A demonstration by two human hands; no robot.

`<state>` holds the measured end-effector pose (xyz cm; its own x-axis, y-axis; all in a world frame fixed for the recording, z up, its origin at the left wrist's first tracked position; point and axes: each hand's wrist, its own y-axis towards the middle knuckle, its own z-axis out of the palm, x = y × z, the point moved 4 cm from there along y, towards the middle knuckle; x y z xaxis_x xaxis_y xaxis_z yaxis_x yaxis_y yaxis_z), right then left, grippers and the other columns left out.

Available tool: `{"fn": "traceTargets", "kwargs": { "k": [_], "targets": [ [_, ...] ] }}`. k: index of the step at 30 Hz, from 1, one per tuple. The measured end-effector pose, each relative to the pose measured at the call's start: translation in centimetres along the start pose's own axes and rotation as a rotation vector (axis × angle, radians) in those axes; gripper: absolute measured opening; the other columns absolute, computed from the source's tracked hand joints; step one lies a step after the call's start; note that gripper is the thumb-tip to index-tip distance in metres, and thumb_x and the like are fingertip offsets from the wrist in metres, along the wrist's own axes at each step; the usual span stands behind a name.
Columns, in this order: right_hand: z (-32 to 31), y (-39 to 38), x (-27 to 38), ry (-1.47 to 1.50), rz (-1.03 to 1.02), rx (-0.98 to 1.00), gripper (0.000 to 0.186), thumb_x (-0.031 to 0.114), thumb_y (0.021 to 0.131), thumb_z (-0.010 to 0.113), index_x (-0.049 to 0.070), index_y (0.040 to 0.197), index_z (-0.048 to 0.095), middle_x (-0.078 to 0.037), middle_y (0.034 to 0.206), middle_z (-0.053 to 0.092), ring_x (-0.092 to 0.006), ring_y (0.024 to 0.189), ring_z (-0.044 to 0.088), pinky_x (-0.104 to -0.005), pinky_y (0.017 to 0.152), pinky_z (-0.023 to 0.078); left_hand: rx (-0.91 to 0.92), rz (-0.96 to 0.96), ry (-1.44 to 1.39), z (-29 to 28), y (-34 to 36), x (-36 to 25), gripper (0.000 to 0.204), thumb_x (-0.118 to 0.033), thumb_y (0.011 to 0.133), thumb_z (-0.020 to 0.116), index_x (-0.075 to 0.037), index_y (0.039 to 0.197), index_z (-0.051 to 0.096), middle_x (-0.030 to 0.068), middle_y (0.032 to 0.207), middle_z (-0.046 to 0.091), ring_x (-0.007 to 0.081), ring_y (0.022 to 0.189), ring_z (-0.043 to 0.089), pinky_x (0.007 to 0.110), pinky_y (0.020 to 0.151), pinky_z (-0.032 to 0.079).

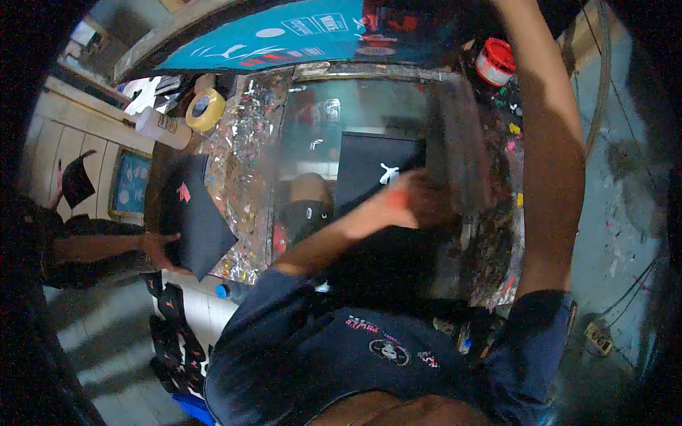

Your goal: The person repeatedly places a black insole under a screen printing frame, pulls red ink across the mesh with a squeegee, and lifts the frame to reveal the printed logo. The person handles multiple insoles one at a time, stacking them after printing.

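Note:
A black flat piece (366,160) with a small white printed figure lies on the glass plate (305,113) of the paint-spattered table. My left hand (423,199) is over the right part of this piece; motion smears its fingers, so its grip is unclear. An orange-red patch shows near its wrist. My right forearm (547,92) reaches up past the top edge, and the hand is outside the picture. Above the table's far side stands a raised printing screen (284,39) with blue mesh and white and red shapes.
At left, another person's hand (162,252) holds a black piece (188,213) with a red figure. A tape roll (206,110) and a white bottle (163,128) stand at far left, a red-lidded tub (495,62) at far right. Several red-printed black pieces (174,312) hang lower left.

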<state>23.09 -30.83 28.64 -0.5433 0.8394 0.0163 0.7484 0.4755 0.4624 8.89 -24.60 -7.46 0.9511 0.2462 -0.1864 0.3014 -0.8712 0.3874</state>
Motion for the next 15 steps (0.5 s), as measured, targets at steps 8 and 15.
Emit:
{"fn": "traceTargets", "kwargs": {
  "k": [8, 15],
  "targets": [
    [0.2, 2.5, -1.0, 0.004, 0.021, 0.030, 0.097, 0.069, 0.058, 0.087, -0.011, 0.112, 0.072, -0.030, 0.111, 0.073, -0.0402, 0.101, 0.071, -0.0424, 0.091, 0.055, 0.074, -0.350, -0.103, -7.8, -15.3, 6.0, 0.120, -0.066, 0.071, 0.083, -0.004, 0.160, 0.030, 0.0228, 0.162, 0.034, 0.0402, 0.151, 0.033, 0.056, 0.123, 0.025],
    [0.1, 3.2, -1.6, 0.010, 0.043, 0.030, 0.088, 0.067, 0.060, 0.087, -0.008, 0.105, 0.075, -0.025, 0.104, 0.075, -0.0347, 0.094, 0.073, -0.0395, 0.086, 0.056, 0.270, -0.321, -0.057, -6.7, -15.5, 7.8, 0.127, -0.070, 0.063, 0.084, -0.010, 0.161, 0.030, 0.0176, 0.169, 0.025, 0.0347, 0.157, 0.023, 0.055, 0.128, 0.016]
  ]
}}
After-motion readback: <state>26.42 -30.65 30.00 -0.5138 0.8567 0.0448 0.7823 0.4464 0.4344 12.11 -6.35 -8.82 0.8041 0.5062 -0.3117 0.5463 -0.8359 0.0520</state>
